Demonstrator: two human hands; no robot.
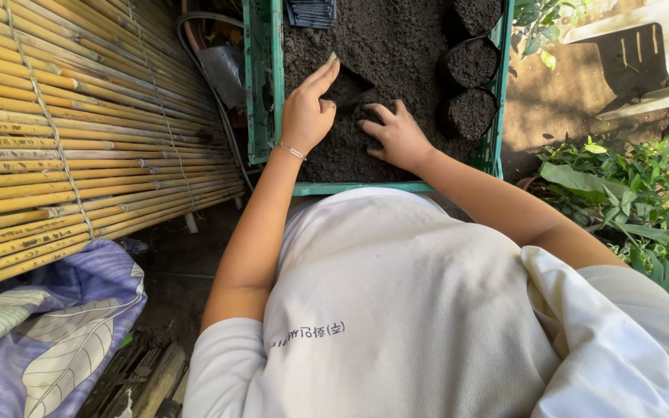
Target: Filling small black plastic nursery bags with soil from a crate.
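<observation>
Down in the green crate [261, 85], dark soil [396, 54] everywhere. Left hand [306, 116] flat on the soil, fingers out straight, gripping nothing. Right hand [398, 138] curled over a small black bag [365, 108], pressing soil around it; whether that grip really clamps the bag, cannot tell. Looks like the filling step, with the bag only partly packed. Probably needs more soil scooped in next, gently, so nothing spills. Three full bags [471, 62] lined up along the right wall, tight there. More open room far and left in the crate. Bamboo mat [79, 131] off to the left, green plants [629, 193] to the right.
</observation>
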